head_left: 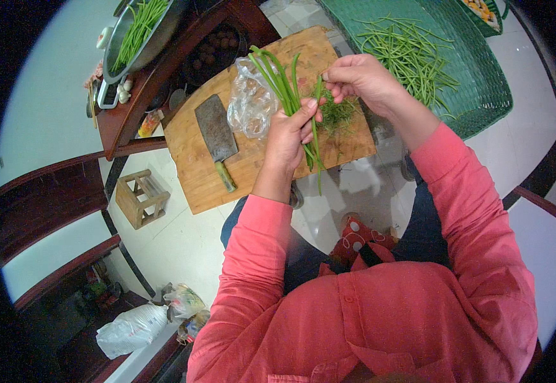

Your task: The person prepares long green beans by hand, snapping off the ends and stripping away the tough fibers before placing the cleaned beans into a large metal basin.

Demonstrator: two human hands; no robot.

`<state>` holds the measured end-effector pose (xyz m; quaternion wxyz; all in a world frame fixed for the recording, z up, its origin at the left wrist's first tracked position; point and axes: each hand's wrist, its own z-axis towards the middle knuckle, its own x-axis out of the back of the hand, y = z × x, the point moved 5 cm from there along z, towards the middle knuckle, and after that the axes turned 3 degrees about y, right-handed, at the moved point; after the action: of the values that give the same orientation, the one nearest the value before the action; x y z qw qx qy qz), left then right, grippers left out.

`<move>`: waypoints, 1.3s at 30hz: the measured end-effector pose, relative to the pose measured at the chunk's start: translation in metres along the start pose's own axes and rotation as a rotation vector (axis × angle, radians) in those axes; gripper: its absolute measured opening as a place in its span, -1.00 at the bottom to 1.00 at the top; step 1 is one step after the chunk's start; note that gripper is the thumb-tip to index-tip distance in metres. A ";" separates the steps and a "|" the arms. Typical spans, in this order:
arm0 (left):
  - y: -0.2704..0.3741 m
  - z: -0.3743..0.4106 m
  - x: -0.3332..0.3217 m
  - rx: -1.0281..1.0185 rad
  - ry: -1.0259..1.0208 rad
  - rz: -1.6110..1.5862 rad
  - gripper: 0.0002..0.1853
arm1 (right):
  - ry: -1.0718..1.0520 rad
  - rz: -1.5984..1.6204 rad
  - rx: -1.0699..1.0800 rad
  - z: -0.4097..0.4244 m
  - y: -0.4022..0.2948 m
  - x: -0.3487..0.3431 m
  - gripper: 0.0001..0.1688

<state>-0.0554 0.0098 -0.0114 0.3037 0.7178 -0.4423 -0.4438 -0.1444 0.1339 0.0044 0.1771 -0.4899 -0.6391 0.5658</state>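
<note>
A small bunch of long green stalks [283,86], which look like garlic scapes, is gripped in my left hand [291,127] above a wooden cutting board [194,179]. With thumb and forefinger, my right hand [362,81] pinches the upper end of one stalk, just right of the bunch. Thin green trimmings [338,112] lie on the board beneath my hands. To the left of them rests a crumpled clear plastic bag [251,103]. A cleaver [216,129] with a worn green handle lies flat on the board farther left, its handle towards me.
Beyond my right hand, a green woven basket [486,91] holds many similar stalks [402,55]. A metal basin [110,67] of stalks stands upper left, near garlic bulbs [125,91]. A small wooden stool [141,198] and a white plastic bag [134,330] are at left.
</note>
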 end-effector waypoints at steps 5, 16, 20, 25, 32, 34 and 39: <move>0.001 -0.002 0.000 0.001 0.004 -0.060 -0.78 | 0.018 0.077 -0.024 0.001 0.008 -0.004 -0.86; -0.004 0.005 0.005 -0.018 0.066 -0.128 -0.82 | -0.013 -0.111 -0.109 0.001 0.017 -0.004 -0.85; -0.007 0.008 0.017 -0.019 0.064 -0.194 -0.80 | -0.283 -0.074 -0.176 -0.015 0.010 -0.027 -0.83; -0.003 0.008 0.019 -0.015 0.128 -0.132 -0.74 | -0.630 0.225 -0.122 -0.029 -0.022 -0.023 -0.84; 0.002 0.003 0.011 -0.025 0.065 -0.021 -0.71 | -0.146 -0.273 -0.076 -0.005 -0.003 -0.001 -0.70; 0.002 0.003 0.010 -0.028 0.053 -0.013 -0.71 | -0.111 -0.380 -0.072 -0.002 0.000 0.004 -0.74; 0.002 0.002 0.008 -0.024 0.035 -0.028 -0.73 | 0.008 -0.307 -0.012 -0.002 -0.005 0.007 -0.83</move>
<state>-0.0563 0.0018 -0.0128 0.3137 0.7279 -0.4216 -0.4405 -0.1480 0.1414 0.0071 0.2611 -0.3896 -0.7093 0.5263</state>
